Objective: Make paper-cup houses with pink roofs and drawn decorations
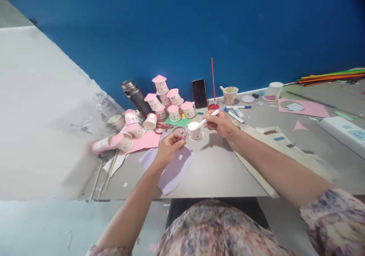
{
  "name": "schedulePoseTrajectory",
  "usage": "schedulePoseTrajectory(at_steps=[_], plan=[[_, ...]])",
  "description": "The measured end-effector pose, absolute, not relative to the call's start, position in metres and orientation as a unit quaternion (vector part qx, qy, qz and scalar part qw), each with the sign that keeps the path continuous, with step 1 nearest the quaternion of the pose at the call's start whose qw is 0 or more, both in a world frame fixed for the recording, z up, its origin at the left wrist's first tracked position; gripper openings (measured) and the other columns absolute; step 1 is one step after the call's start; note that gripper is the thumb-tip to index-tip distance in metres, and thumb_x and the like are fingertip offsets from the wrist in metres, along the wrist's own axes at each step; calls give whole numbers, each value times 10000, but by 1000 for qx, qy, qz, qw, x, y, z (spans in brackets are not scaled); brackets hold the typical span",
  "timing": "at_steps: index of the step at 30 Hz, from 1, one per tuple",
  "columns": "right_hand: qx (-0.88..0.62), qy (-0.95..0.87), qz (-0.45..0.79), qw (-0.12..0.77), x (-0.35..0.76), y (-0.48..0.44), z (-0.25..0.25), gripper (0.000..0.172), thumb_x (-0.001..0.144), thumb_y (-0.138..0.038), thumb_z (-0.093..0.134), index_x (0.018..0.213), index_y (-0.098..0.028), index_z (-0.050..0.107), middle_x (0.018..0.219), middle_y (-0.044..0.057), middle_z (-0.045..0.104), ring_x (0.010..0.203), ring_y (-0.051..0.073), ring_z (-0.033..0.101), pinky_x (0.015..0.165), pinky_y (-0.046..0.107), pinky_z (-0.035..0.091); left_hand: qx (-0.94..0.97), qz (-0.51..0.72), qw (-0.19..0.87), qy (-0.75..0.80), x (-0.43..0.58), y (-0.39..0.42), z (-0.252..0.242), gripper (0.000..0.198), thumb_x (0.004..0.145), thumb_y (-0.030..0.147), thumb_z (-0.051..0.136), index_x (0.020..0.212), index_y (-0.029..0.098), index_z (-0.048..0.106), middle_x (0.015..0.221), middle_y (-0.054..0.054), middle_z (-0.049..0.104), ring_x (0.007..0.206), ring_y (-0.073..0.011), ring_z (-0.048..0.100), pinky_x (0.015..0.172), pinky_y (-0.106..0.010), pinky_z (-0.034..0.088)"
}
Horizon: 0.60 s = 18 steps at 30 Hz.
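Note:
My right hand (pixel 221 122) is closed around a white marker (pixel 207 119) with a pink end. The marker slants down to the left, its lower tip over a small white paper cup (pixel 196 134). The cup stands upside down on the table and carries red and green drawings near its rim. Whether the tip touches the cup I cannot tell. To the left of the cup my left hand (pixel 171 146) pinches a small reddish piece (pixel 184 138), perhaps a marker cap. Beneath that hand lies purple paper (pixel 178 168).
Decorated cups with pink paper roofs (pixel 159 79) are stacked behind, beside a dark flask (pixel 136 96). A phone (pixel 199 93) leans on the wall. Red-handled scissors (pixel 162 128), several markers (pixel 234 116), a cloth (pixel 256 157) and a power strip (pixel 346 132) lie around.

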State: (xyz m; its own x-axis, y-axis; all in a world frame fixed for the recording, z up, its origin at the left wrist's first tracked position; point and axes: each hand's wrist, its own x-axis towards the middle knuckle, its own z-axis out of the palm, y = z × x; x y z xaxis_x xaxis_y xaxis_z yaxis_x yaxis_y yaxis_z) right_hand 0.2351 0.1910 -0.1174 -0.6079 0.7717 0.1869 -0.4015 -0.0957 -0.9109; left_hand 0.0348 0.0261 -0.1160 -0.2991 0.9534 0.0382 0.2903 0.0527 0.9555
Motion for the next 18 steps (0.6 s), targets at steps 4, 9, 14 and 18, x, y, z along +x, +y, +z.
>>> schedulePoseTrajectory(at_steps=[4, 9, 14, 18], plan=[[-158, -568, 703, 399, 233, 181, -115, 373, 690, -520, 871, 732, -184, 716, 581, 33, 709, 455, 86, 414, 440, 245, 294, 455, 522, 389, 607, 44, 30, -111, 473, 729, 563, 856, 943, 166, 716, 776, -39, 721, 652, -146, 634, 645, -302, 512], [-156, -597, 681, 395, 234, 179, -117, 327, 757, -485, 839, 777, -174, 743, 609, 34, 723, 478, 83, 415, 459, 242, 292, 436, 533, 419, 592, 52, 32, -115, 459, 700, 535, 896, 913, 152, 759, 772, -35, 718, 640, -123, 603, 643, -287, 500], [-162, -621, 662, 387, 235, 177, -119, 334, 811, -501, 810, 816, -173, 752, 628, 35, 734, 485, 89, 412, 465, 245, 299, 445, 525, 412, 597, 55, 35, -111, 425, 711, 515, 883, 915, 156, 782, 765, -31, 711, 611, -115, 568, 616, -280, 477], [-170, -645, 641, 380, 236, 175, -118, 307, 819, -471, 820, 800, -173, 751, 631, 36, 738, 499, 93, 439, 477, 248, 316, 480, 491, 397, 609, 56, 40, -102, 329, 748, 484, 854, 824, 169, 796, 658, 1, 638, 582, -113, 520, 587, -267, 432]])
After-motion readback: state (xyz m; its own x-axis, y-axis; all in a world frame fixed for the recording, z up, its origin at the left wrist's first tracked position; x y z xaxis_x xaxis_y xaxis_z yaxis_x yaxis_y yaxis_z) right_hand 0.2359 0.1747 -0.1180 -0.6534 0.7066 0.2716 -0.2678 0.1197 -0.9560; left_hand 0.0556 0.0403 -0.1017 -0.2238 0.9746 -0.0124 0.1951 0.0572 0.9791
